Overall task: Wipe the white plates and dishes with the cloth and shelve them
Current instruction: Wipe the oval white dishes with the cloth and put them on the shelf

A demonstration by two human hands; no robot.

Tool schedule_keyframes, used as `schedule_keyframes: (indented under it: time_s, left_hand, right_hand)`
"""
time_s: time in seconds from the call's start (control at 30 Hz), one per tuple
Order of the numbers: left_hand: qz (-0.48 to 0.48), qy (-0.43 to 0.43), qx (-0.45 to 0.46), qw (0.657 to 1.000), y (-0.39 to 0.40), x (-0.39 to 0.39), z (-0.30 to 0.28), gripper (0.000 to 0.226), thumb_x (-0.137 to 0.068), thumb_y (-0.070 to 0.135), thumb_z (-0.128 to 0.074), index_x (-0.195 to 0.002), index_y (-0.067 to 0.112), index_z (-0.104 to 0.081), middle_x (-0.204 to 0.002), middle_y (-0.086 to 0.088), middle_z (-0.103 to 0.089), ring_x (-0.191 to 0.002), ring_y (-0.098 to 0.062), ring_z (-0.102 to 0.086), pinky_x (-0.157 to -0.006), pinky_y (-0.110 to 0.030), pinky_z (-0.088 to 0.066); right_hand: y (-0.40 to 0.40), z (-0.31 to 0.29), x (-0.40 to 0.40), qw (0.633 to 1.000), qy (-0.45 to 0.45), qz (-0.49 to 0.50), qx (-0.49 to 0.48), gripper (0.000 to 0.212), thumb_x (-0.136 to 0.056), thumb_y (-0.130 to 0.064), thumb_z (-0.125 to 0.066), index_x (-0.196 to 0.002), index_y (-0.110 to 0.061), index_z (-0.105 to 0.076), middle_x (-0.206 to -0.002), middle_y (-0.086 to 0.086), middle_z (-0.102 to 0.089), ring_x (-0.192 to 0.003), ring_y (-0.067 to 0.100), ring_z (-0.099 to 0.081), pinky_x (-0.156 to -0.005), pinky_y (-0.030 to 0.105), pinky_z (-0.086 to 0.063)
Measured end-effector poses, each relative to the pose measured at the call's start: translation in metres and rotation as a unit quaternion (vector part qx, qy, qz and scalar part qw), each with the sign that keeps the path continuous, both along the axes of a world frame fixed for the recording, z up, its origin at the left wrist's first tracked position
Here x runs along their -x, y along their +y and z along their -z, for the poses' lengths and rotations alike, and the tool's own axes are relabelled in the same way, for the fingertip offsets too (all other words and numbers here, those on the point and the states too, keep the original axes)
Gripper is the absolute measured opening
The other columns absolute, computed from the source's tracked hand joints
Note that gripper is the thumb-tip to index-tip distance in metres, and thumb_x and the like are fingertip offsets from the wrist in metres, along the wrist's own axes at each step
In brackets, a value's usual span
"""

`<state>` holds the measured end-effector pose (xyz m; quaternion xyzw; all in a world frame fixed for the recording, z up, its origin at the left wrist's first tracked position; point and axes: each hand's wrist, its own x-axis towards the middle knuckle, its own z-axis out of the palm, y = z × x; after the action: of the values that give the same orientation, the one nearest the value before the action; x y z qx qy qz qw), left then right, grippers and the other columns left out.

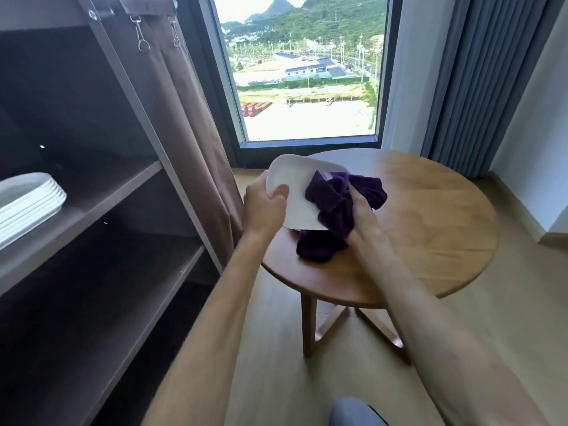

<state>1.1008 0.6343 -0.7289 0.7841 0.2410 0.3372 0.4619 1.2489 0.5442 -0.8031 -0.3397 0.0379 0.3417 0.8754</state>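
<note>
A white square plate (295, 182) is held tilted above the left edge of the round wooden table (430, 229). My left hand (266, 207) grips the plate's left rim, thumb on its face. My right hand (364, 219) holds a bunched dark purple cloth (335, 198) against the plate's right side; part of the cloth hangs below the plate onto the table. A stack of several white plates (27, 201) lies on the middle shelf of the dark shelving unit (101, 210) at the left.
A brown curtain (190, 124) hangs on the shelving unit's right side, next to the window (304, 72). Grey drapes (479, 87) hang at the right. Lower shelves (123, 272) of the unit hold nothing visible. Wooden floor lies below the table.
</note>
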Motion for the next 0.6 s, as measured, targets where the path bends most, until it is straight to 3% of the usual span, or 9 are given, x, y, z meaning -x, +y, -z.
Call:
schedule_keyframes:
  time_s: [0.07,0.13,0.2,0.27,0.3,0.37,0.4,0.5,0.6]
  left_hand:
    - [0.022,0.049,-0.004,0.999,0.015,0.002,-0.021,0.024,-0.098,0.014,-0.06,-0.093,0.038,-0.059,-0.093,0.005,-0.065,-0.092,-0.015,-0.064,-0.086,-0.049,-0.061]
    - [0.012,0.026,0.038,0.999,0.021,0.0,-0.032,0.017,-0.095,0.018,-0.065,-0.092,0.035,-0.062,-0.096,0.002,-0.065,-0.095,-0.017,-0.063,-0.09,-0.049,-0.06]
    - [-0.052,-0.09,0.152,0.983,0.013,-0.004,-0.027,0.016,-0.091,0.023,-0.07,-0.105,0.029,-0.065,-0.105,-0.001,-0.067,-0.101,-0.019,-0.064,-0.088,-0.043,-0.061]
    - [-0.114,-0.198,0.265,0.937,-0.008,-0.01,-0.006,0.032,-0.09,0.026,-0.073,-0.12,0.023,-0.062,-0.112,-0.002,-0.068,-0.106,-0.02,-0.066,-0.087,-0.036,-0.061]
    - [-0.124,-0.221,0.283,0.925,-0.021,-0.015,0.005,0.029,-0.092,0.026,-0.071,-0.118,0.024,-0.06,-0.112,0.0,-0.068,-0.107,-0.019,-0.067,-0.09,-0.035,-0.06]
    - [-0.139,-0.231,0.263,0.926,-0.04,-0.02,0.02,0.01,-0.099,0.018,-0.062,-0.102,0.027,-0.057,-0.103,0.006,-0.067,-0.097,-0.011,-0.068,-0.087,-0.031,-0.057]
    - [-0.156,-0.236,0.26,0.923,-0.041,-0.022,0.025,0.018,-0.101,0.012,-0.057,-0.096,0.029,-0.055,-0.099,0.007,-0.067,-0.09,-0.006,-0.067,-0.083,-0.027,-0.055]
    - [-0.158,-0.218,0.218,0.938,-0.03,-0.018,0.024,0.027,-0.102,0.007,-0.054,-0.106,0.033,-0.056,-0.103,0.009,-0.067,-0.089,0.001,-0.066,-0.075,-0.014,-0.053]
    - [-0.135,-0.105,0.048,0.984,-0.02,-0.011,0.014,0.009,-0.103,0.014,-0.053,-0.105,0.02,-0.059,-0.095,0.004,-0.067,-0.081,0.002,-0.064,-0.065,-0.014,-0.053]
  right_hand:
    - [-0.003,0.0,0.004,0.999,-0.03,-0.038,-0.001,0.024,-0.094,-0.032,-0.072,-0.102,-0.011,-0.077,-0.099,0.011,-0.078,-0.083,0.025,-0.076,-0.068,0.039,-0.062]
    - [-0.004,-0.008,0.006,0.998,-0.056,-0.037,-0.012,0.026,-0.093,-0.029,-0.073,-0.107,-0.007,-0.076,-0.104,0.013,-0.077,-0.089,0.027,-0.076,-0.074,0.041,-0.063]
    - [0.004,-0.021,0.008,0.998,-0.062,0.018,-0.023,0.036,-0.091,-0.025,-0.076,-0.118,-0.003,-0.071,-0.114,0.016,-0.075,-0.1,0.031,-0.074,-0.087,0.049,-0.061]
    - [0.014,-0.031,0.015,0.996,-0.046,0.071,-0.018,0.04,-0.091,-0.023,-0.077,-0.124,-0.002,-0.068,-0.119,0.016,-0.073,-0.108,0.035,-0.071,-0.094,0.055,-0.057]
    - [0.018,-0.034,0.02,0.996,-0.04,0.085,-0.015,0.04,-0.091,-0.022,-0.076,-0.125,-0.002,-0.067,-0.119,0.016,-0.073,-0.108,0.036,-0.071,-0.094,0.055,-0.057]
    - [0.02,-0.031,0.027,0.995,-0.051,0.087,-0.01,0.038,-0.091,-0.02,-0.076,-0.124,-0.003,-0.066,-0.116,0.016,-0.074,-0.104,0.034,-0.073,-0.09,0.051,-0.06]
    - [0.018,-0.028,0.027,0.994,-0.068,0.082,-0.004,0.037,-0.09,-0.018,-0.077,-0.122,-0.004,-0.067,-0.115,0.015,-0.075,-0.103,0.032,-0.073,-0.089,0.05,-0.061]
    - [0.002,-0.022,0.016,0.99,-0.132,0.043,0.039,0.029,-0.082,-0.013,-0.082,-0.109,-0.006,-0.071,-0.108,0.013,-0.077,-0.1,0.03,-0.075,-0.091,0.049,-0.06]
    - [-0.007,-0.027,0.009,0.98,-0.176,-0.006,0.09,0.032,-0.076,-0.011,-0.086,-0.105,-0.005,-0.072,-0.102,0.014,-0.078,-0.096,0.031,-0.076,-0.089,0.049,-0.061]
